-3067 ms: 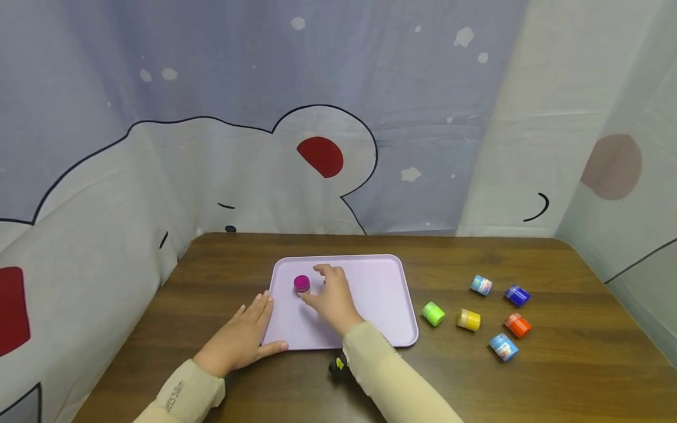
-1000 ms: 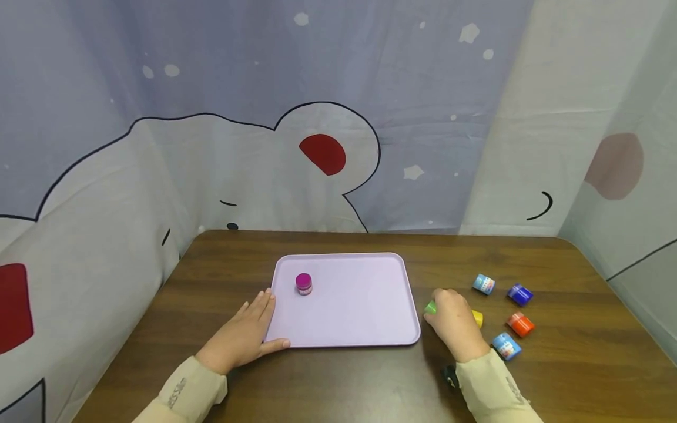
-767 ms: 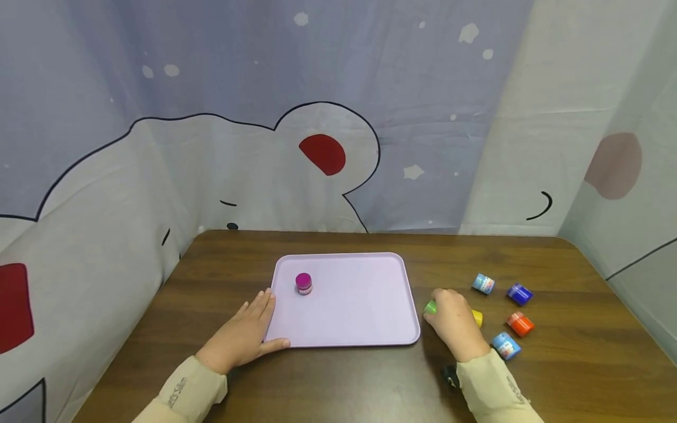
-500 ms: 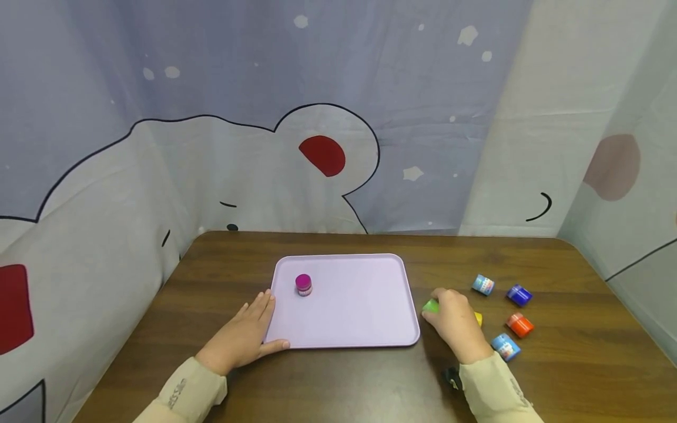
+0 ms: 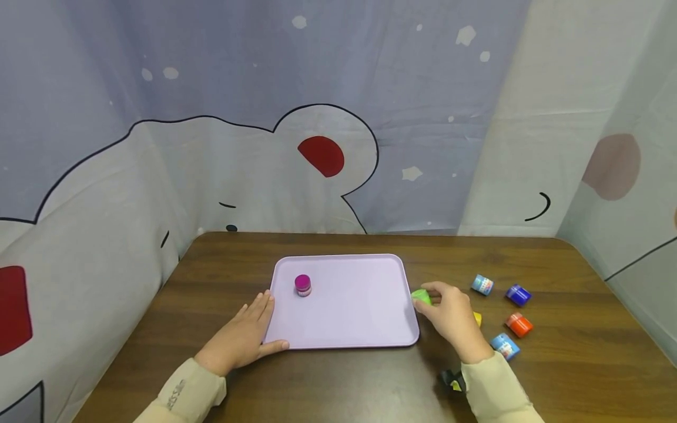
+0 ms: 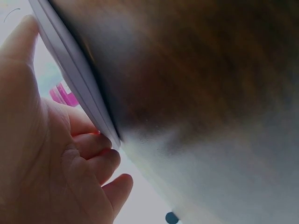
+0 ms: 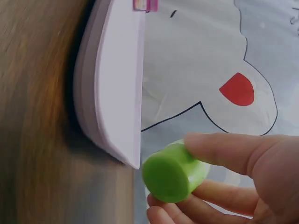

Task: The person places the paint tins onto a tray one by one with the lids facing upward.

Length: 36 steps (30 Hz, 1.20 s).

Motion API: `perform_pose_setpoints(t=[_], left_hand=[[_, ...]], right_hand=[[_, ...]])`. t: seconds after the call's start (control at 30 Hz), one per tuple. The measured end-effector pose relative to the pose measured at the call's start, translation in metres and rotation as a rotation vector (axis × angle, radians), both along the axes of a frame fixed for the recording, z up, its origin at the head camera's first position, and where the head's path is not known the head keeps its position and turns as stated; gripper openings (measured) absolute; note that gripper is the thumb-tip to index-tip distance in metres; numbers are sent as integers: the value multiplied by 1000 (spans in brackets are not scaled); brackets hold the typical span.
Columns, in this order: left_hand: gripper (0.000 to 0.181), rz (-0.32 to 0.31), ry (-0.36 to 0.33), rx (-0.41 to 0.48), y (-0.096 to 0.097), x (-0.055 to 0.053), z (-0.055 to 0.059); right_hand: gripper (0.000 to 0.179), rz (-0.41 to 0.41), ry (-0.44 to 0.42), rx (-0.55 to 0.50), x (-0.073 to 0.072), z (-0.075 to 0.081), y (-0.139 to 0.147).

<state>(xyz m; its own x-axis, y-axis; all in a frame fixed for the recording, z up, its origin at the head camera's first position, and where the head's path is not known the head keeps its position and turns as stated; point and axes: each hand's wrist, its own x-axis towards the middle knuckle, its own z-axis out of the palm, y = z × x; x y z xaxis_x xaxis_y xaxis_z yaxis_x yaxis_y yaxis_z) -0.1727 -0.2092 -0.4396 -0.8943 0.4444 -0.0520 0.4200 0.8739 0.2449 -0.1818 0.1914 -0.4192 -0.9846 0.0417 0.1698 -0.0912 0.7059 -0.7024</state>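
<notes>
My right hand pinches a small green jar between thumb and fingers, at the right rim of the lilac tray. In the right wrist view the green jar is tilted, its round green end toward the camera, beside the tray's corner. My left hand rests along the tray's left edge with fingers straight and thumb at the near-left corner. On the left part of the tray a jar with a magenta lid stands upright.
To the right on the wooden table lie a yellow jar, partly hidden by my right hand, two light-blue labelled jars, a dark-blue jar and an orange-red jar. A printed curtain hangs behind the table.
My right hand let go of the magenta-lidded jar, moved right to the green jar, and has now lifted it leftward to the tray's edge. My left hand stays put.
</notes>
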Motion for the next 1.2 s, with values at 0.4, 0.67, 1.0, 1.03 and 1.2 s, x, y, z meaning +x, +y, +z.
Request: perform_pose_setpoints(t=[0.4,0.67,1.0,1.03,1.2], left_hand=[[99,3,1,4,-2,0,-3],[100,0,10,3,-3,0,-4],[100,-2,10,12,-3,-1,-3],[100,-2,10,12,-3,-1,-3],[99,-4,8,17,-2,-1,-3]], right_hand=[[46,29,-162,-399,-10,-8,-5],[48,68,-202,-621,-18,-18,-17],[44,118,-206,-761,-33,-33,-32],[44,121,-206,-760,-34,-33,-33],[45,156,-206,-737,-42,-35,-39]])
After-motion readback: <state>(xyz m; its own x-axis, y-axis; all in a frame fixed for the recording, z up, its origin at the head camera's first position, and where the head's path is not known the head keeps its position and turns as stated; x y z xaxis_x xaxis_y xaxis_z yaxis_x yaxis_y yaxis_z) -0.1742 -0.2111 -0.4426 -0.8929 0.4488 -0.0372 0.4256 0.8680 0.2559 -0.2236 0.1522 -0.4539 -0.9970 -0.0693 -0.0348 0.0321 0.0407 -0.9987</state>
